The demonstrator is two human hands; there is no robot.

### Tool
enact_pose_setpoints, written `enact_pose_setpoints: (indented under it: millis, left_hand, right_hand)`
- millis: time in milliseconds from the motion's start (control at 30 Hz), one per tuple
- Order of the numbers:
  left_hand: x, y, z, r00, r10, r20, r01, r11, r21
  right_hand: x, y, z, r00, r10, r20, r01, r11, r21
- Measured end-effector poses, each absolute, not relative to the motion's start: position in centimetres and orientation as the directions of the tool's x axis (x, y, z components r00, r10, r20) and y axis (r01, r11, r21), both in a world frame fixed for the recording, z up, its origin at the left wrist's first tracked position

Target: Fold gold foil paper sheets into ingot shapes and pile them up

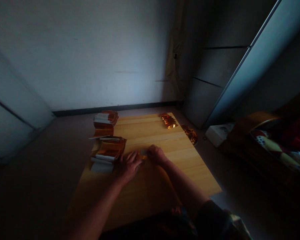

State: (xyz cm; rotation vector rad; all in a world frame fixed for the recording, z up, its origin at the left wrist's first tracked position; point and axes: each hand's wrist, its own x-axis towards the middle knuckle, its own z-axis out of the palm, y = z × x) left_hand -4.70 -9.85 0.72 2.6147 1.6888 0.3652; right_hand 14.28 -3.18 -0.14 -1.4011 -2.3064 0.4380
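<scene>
A small piece of gold foil paper (142, 154) with a pale grey part lies on the wooden table between my hands. My left hand (129, 165) rests palm down at its left, fingers stretched and apart, the thumb against the paper's near edge. My right hand (156, 154) is closed at the paper's right end, its fingertips partly hidden. Beside my left hand lies a stack of gold and white paper sheets (111, 148), slightly curled. Farther back sits a second stack of such sheets (106, 120). A row of folded shiny gold foil pieces (169, 121) lies at the table's far right corner.
The wooden table (190, 166) has its far edge near a pale wall. More shiny gold foil pieces (190, 134) are below its right edge. A white box (218, 134) stands on the floor by a wooden chair (260, 117) with cloth on it. The room is dim.
</scene>
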Motion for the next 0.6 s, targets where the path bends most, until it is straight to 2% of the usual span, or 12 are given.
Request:
enact_pose_setpoints:
  millis: [133,300,600]
  left_hand:
    - [-4.5,-9.8,0.9,0.382,0.907,0.178,0.905,-0.406,0.13]
    - [-4.2,-9.2,1.5,0.388,0.904,0.18,0.9,-0.414,0.139]
    - [-3.3,-8.1,0.6,0.306,0.931,0.199,0.884,-0.355,0.303]
  right_hand:
    - [14.5,-3.5,0.5,-0.473,0.861,0.185,0.749,0.504,-0.43]
    - [14.7,-5.6,1.2,-0.502,0.848,0.17,0.802,0.53,-0.276]
    - [14.2,-9.0,1.1,-0.524,0.833,0.179,0.811,0.551,-0.194]
